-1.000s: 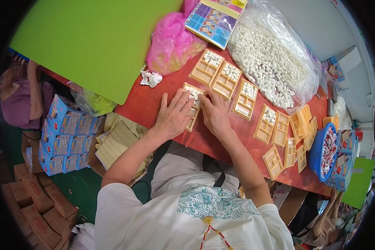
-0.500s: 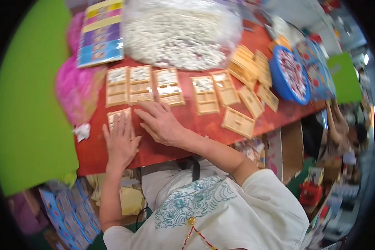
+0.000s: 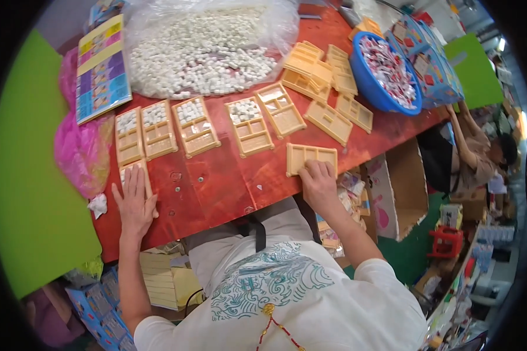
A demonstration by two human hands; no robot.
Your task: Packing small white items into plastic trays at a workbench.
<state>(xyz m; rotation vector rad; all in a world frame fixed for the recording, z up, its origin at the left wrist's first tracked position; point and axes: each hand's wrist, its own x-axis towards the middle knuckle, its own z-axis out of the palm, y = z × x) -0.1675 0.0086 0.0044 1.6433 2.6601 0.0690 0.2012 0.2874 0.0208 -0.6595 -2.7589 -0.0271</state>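
On the far left of the red worktop [image 3: 216, 187] we see a flat rectangular printed card [image 3: 102, 70] with yellow, pink, purple and blue bands, leaning over a pink plastic bag [image 3: 79, 155]. Beside it, in the far middle, lies a big clear bag of small white pieces [image 3: 202, 50]. At the far right stands a blue bowl [image 3: 386, 76] full of small red and white pieces, and next to it a blue printed package [image 3: 433, 64]. Our left hand [image 3: 136, 202] lies flat on the near left part of the worktop, its fingers [image 3: 132, 178] stretched open over a tan tray [image 3: 136, 175], which is mostly covered by them; the hand grips nothing. Our right hand [image 3: 317, 182] rests at the near edge, and its fingers [image 3: 313, 169] are bent and press on the near rim of an empty tan tray [image 3: 310, 157] with compartments; this tray lies just beyond the fingertips, toward the far side. Between both hands, further away, we count a row of five trays [image 3: 196, 126]; four of them hold white pieces in their far compartments. To the right lie two more single empty trays [image 3: 339, 117], and a loose stack of trays [image 3: 316, 67], whose number we cannot tell exactly.
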